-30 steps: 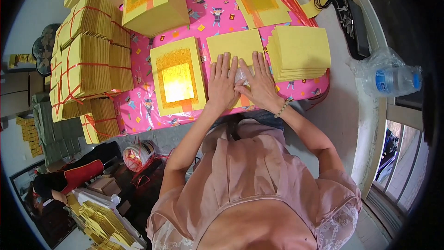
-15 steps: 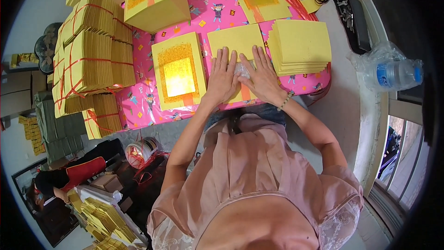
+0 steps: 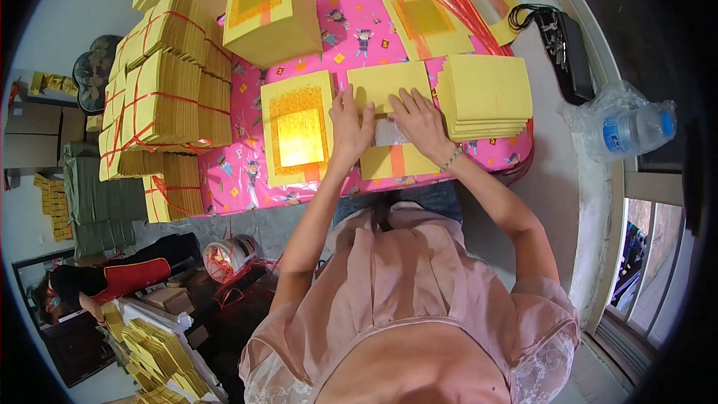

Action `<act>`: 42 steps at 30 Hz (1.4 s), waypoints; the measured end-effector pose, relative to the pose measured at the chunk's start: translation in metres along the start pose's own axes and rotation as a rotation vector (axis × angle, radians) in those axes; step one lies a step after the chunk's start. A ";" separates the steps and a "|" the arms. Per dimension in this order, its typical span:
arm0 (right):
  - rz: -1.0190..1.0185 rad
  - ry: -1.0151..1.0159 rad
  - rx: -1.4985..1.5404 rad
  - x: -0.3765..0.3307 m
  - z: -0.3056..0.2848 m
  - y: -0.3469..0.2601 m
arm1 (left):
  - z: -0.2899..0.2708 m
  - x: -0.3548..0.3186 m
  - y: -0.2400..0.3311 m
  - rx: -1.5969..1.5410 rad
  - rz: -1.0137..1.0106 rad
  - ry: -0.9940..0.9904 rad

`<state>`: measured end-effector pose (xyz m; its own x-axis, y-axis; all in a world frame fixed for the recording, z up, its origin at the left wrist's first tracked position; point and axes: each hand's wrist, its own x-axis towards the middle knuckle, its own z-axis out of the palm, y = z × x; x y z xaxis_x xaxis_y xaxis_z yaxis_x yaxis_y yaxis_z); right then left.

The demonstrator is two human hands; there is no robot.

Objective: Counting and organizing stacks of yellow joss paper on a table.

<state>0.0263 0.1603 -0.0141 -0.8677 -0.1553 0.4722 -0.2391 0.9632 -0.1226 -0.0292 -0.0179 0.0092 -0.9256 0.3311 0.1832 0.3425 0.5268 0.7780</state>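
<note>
A yellow paper sheet (image 3: pixel 389 116) with an orange strip and a silvery square at its middle is lying flat on the pink tablecloth (image 3: pixel 239 172). It is sitting just beside the plain yellow stack (image 3: pixel 486 97), on that stack's left.

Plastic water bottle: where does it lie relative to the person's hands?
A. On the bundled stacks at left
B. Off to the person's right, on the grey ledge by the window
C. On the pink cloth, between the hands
B: the plastic water bottle lies on the grey ledge, right of the right hand and off the pink cloth.
</note>
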 end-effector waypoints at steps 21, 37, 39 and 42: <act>0.293 0.263 0.443 0.001 -0.119 -0.038 | -0.030 -0.057 0.070 -0.829 -0.102 0.286; 0.596 0.374 0.443 -0.045 -0.149 0.107 | 0.038 0.037 0.126 -0.463 -0.071 -0.432; 0.598 0.321 0.397 -0.050 -0.140 0.117 | 0.059 0.044 0.113 -0.411 -0.090 -0.427; 0.597 0.304 0.367 -0.068 -0.115 0.137 | 0.078 0.045 0.105 -0.371 -0.140 -0.448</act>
<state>0.1026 0.3278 0.0376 -0.7498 0.4873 0.4477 0.0573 0.7218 -0.6897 -0.0225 0.1135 0.0529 -0.7720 0.6190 -0.1446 0.0683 0.3069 0.9493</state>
